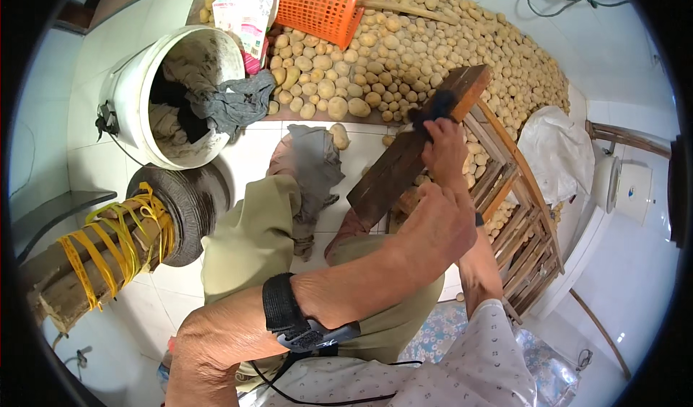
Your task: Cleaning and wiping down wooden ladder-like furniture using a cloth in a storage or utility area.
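My right hand holds a bunched dark cloth against the face of a dark brown wooden board. The board slants across the space before my knees, beside a slatted piece of wooden furniture with a curved rail. Whether the two are joined is unclear. Below the right hand, my left hand is curled near a lower wooden part, crossing in front of the right forearm. Its fingertips are mostly hidden, so its grip is unclear. A grey rag drapes over one of my feet.
Potatoes cover the floor ahead, around an orange plastic basket. To the left, a white bucket on its side holds rags, near a dark ribbed pot and strap-wrapped wood. A white sack and toilet are right.
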The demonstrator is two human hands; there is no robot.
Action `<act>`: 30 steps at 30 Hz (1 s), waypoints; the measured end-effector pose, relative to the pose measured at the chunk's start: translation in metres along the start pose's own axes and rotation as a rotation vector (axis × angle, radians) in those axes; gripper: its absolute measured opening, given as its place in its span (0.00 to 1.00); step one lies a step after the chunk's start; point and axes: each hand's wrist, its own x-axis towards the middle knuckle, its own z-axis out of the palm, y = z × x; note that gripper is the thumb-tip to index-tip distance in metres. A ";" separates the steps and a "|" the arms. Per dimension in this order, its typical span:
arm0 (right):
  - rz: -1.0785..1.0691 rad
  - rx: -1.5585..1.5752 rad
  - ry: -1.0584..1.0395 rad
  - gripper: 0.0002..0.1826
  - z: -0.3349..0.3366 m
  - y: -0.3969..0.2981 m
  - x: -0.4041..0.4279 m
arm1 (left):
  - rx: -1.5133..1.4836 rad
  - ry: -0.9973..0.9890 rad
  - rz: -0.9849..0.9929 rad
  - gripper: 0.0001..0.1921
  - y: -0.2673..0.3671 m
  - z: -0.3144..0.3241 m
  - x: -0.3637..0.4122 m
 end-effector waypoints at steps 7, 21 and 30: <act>-0.256 0.492 -0.406 0.25 -0.003 -0.086 -0.067 | 0.028 -0.217 -0.132 0.14 -0.004 -0.007 -0.012; -0.083 0.136 -0.198 0.19 0.020 -0.002 -0.023 | 0.102 -0.171 -0.025 0.11 0.002 0.001 -0.004; 0.100 0.573 -0.382 0.16 -0.053 -0.035 -0.074 | -0.061 -0.313 -0.114 0.22 0.016 -0.002 0.013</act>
